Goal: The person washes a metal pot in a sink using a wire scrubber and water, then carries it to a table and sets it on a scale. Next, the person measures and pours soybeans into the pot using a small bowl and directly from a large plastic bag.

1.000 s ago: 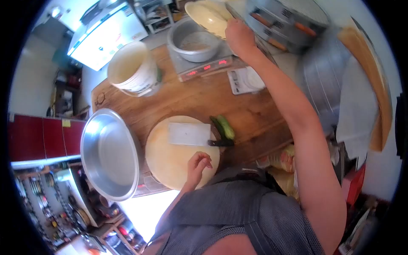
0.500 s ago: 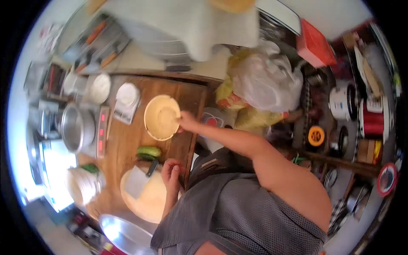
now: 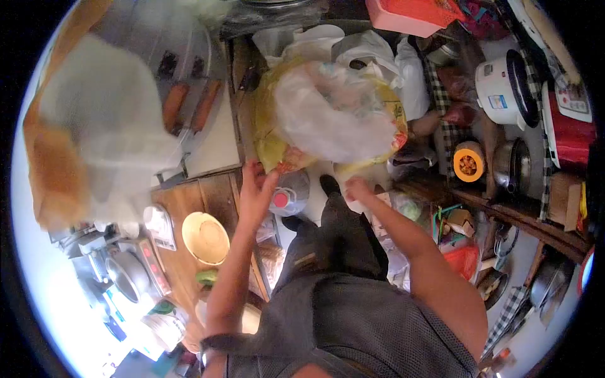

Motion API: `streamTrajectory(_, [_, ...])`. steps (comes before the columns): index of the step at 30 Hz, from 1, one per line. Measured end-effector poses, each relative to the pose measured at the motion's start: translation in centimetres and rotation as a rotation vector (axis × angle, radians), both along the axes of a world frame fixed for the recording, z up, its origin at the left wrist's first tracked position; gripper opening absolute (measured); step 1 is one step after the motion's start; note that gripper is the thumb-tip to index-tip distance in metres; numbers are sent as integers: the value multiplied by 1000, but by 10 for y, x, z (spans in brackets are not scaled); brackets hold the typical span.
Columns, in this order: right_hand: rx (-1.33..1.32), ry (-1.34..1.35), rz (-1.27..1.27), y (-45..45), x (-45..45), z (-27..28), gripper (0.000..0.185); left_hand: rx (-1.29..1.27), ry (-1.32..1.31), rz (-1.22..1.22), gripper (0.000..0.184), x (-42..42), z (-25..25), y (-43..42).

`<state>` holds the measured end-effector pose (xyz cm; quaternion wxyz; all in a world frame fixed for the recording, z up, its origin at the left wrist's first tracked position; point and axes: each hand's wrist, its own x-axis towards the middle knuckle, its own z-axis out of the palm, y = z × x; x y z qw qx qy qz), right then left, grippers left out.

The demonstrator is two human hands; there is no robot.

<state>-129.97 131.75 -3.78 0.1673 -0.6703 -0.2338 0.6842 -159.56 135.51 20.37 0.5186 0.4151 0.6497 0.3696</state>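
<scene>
My left hand (image 3: 257,192) is held up at the front edge of the wooden table, thumb and fingers apart with nothing between them. Its fingertips are close to a yellow bag (image 3: 268,148); whether they touch it I cannot tell. A white plastic bag (image 3: 340,126) bulges on top of the yellow one. My right hand (image 3: 359,189) hangs below these bags with curled fingers, slightly blurred, and nothing shows in it. On the table stands a pale yellow bowl (image 3: 205,238), untouched. Below my left hand is a large clear bottle with a red cap (image 3: 280,200).
The wooden table (image 3: 183,271) holds a white scale (image 3: 161,227), a metal pot (image 3: 128,277) and a green vegetable (image 3: 206,277). At the right, shelves carry a rice cooker (image 3: 504,91) and a cut pumpkin (image 3: 468,165). A pink basket (image 3: 409,19) stands at the top.
My right hand has let go of the bowl and moved right, below the bags. My left hand has come up from beside the cutting board. The view has turned toward the bags.
</scene>
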Motion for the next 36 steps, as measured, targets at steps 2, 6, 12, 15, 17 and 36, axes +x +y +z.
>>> streamTrajectory(2, [25,-122,-27,34,60,-17,19,36,-10,21,83,24,-26,68])
streamTrajectory(6, [118,67,-137,95,101,-23,47,-67,425,76,95,76,-92,170])
streamTrajectory(12, [433,154,-215,136,90,-30,50,109,523,15,78,51,-143,145])
streamTrajectory(15, [650,-11,-170,144,86,12,50,300,625,38,76,23,-71,81])
streamTrajectory(17, [833,-68,-68,147,82,71,45,268,257,171,75,4,-39,40])
streamTrajectory(36, [1566,156,716,136,-69,278,35,103,734,-290,56,51,-7,34])
